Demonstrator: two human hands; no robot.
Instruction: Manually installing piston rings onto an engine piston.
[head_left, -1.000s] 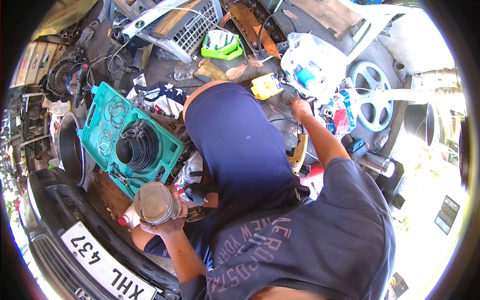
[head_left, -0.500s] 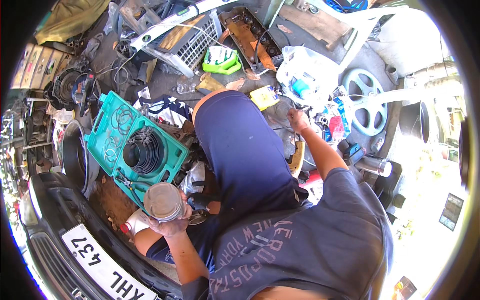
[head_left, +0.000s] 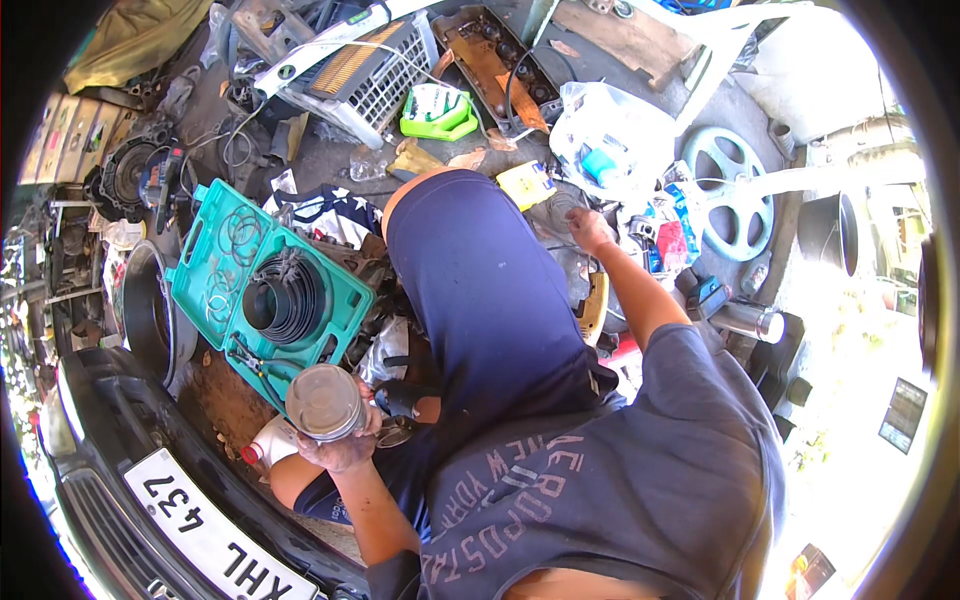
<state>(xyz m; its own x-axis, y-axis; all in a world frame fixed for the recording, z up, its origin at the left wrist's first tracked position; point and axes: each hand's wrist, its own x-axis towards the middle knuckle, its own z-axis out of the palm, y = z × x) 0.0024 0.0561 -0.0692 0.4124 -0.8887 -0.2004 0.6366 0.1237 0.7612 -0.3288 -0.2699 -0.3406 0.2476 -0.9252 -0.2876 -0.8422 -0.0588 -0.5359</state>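
In my left hand (head_left: 347, 450) is a grey, worn engine piston (head_left: 325, 402), its round crown turned up and ring grooves showing at its side. My fingers wrap round it from below. Beside it lies an open teal plastic case (head_left: 345, 292), holding a nest of black rings (head_left: 290, 305) and, in its lid, several thin loops (head_left: 238, 237). Out to the right, my right hand (head_left: 588, 228) has its fingers drawn together at a clear plastic container (head_left: 556, 212). What they grip, if anything, is too small to make out. A yellow box (head_left: 526, 185) sits just beyond that container.
Close on the left is a black car bumper (head_left: 190, 470) with a plate. A white plastic bag (head_left: 610, 135), a green container (head_left: 440, 112), an oily metal pan (head_left: 500, 70) and a plastic crate (head_left: 385, 95) lie ahead. A pale blue wheel cover (head_left: 730, 195) lies right.
My right hand has shifted slightly up and left, closer to the clear container. The piston stays in my left hand, nearly still. The view has tilted a little.
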